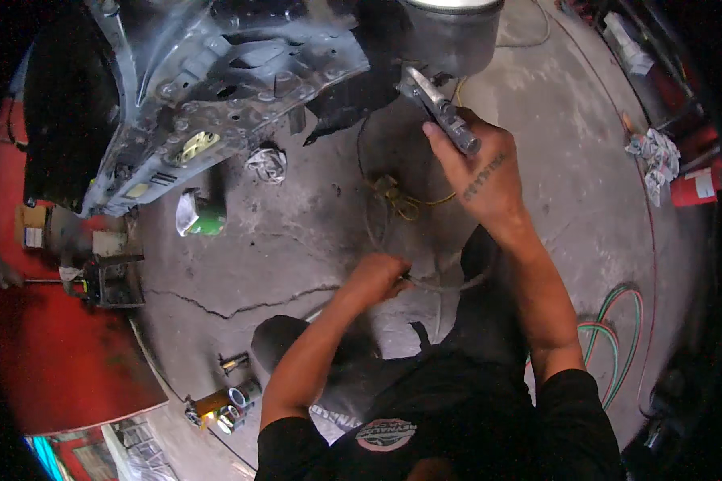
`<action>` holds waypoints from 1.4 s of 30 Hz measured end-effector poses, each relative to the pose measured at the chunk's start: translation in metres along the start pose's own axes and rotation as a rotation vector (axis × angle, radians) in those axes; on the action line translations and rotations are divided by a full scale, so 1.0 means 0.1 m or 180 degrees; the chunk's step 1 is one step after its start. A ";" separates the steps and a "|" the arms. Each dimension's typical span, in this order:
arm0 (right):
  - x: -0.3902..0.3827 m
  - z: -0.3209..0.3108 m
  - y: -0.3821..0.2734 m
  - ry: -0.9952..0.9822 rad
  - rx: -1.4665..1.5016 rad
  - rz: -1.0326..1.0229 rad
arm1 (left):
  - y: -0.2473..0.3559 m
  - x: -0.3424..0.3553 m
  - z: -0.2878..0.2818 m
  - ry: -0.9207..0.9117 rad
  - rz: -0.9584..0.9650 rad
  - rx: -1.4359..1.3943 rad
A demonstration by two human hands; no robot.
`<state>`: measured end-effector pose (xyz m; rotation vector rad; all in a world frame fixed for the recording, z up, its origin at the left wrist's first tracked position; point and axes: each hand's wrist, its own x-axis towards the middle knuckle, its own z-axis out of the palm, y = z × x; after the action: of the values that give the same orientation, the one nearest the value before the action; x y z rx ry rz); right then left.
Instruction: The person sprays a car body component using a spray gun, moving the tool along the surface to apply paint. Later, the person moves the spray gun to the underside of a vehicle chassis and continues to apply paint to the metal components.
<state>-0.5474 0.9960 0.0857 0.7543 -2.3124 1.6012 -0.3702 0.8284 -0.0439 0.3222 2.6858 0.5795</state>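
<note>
My right hand (pixel 477 160) is closed around a silver metal hand tool (pixel 441 108) with a narrow front end, raised against or very near the lower edge of a dark grey rounded part (pixel 449 40) at the top. My left hand (pixel 385 272) is lower, near the middle, closed on a grey hose (pixel 465 282). Just left of the tool are black panels (pixel 349 100) and a grey metal vehicle body section (pixel 217 80) with bolts and holes. Whether the tool's tip touches the grey part is too small to tell.
A green can (pixel 204 220), crumpled paper (pixel 267 164) and a yellow cord (pixel 413 204) lie on the concrete floor. Several cans (pixel 241 401) are at lower left, beside a red panel (pixel 64 345). Green-red hoses (pixel 630 337), a red container (pixel 690 188) and more paper (pixel 654 156) are at right.
</note>
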 end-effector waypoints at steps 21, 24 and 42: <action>-0.07 0.30 0.08 -0.0144 0.0041 0.0166 | -0.19 -0.05 0.12 -0.0014 -0.0278 -0.0040; -0.06 0.46 0.15 0.0124 -0.0087 -0.0511 | -0.16 -0.03 0.06 -0.0221 -0.0382 0.0104; -0.08 0.24 0.12 0.0274 0.0300 0.0111 | -0.19 -0.05 0.11 -0.0039 -0.0366 0.0106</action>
<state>-0.5445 0.9799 0.0635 0.6547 -2.2155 1.7331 -0.3636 0.8135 -0.0601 0.1780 2.6833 0.4974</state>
